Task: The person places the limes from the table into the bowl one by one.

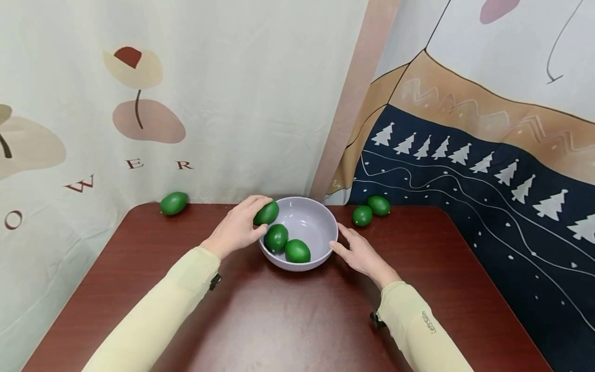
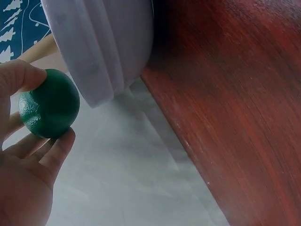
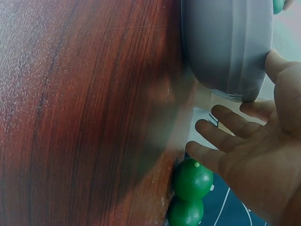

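Note:
A pale lilac bowl (image 1: 319,221) stands near the table's far edge, with two green limes (image 1: 297,251) lying inside it on the left and front. My left hand (image 1: 236,226) holds another lime (image 1: 267,213) between thumb and fingertips, over the bowl's left rim. In the left wrist view this lime (image 2: 51,106) shows beside the bowl's outer wall (image 2: 106,42). At the bowl's right side is my right hand (image 1: 361,253), its thumb and index fingertip against the bowl near the rim. The right hand's other fingers (image 3: 225,136) are spread and extend past the bowl.
One lime (image 1: 174,203) lies at the table's far left corner. Two more limes (image 1: 362,215) sit side by side to the right of the bowl, near the back edge. A pale printed curtain (image 1: 241,103) and a dark patterned cloth (image 1: 465,191) hang behind the reddish-brown table (image 1: 260,320).

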A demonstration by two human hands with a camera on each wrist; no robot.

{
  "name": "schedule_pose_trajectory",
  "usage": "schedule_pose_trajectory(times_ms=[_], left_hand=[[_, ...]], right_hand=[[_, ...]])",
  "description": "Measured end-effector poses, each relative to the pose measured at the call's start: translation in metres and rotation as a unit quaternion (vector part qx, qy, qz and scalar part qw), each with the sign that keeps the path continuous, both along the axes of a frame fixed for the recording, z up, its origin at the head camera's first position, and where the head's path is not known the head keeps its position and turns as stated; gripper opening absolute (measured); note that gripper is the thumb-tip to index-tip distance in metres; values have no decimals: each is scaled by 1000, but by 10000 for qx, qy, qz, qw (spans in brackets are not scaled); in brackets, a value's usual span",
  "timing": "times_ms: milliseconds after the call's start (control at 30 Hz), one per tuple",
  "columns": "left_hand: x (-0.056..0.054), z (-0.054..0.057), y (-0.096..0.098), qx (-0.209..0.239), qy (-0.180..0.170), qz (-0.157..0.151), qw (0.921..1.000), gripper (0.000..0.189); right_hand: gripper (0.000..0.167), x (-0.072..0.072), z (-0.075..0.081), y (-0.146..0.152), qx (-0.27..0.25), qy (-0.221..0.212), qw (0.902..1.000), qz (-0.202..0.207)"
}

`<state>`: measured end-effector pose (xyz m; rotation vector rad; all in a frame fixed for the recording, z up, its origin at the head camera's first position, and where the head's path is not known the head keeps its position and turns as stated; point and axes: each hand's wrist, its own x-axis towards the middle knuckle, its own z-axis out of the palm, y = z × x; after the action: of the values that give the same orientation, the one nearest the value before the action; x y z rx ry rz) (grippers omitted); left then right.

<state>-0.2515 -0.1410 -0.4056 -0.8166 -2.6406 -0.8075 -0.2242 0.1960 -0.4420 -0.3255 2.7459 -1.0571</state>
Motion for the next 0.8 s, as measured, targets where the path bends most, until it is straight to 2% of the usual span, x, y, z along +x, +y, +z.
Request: schedule_pose_trajectory(times_ms=[400, 800], left_hand=[[-8, -6, 12, -242, -257, -142, 9993, 56], [-19, -8, 17, -548, -337, -261, 9976, 56]], right_hand=[[72, 2, -3, 0, -44, -34, 10000, -23], [71, -1, -3, 2, -79, 108, 9999, 34]])
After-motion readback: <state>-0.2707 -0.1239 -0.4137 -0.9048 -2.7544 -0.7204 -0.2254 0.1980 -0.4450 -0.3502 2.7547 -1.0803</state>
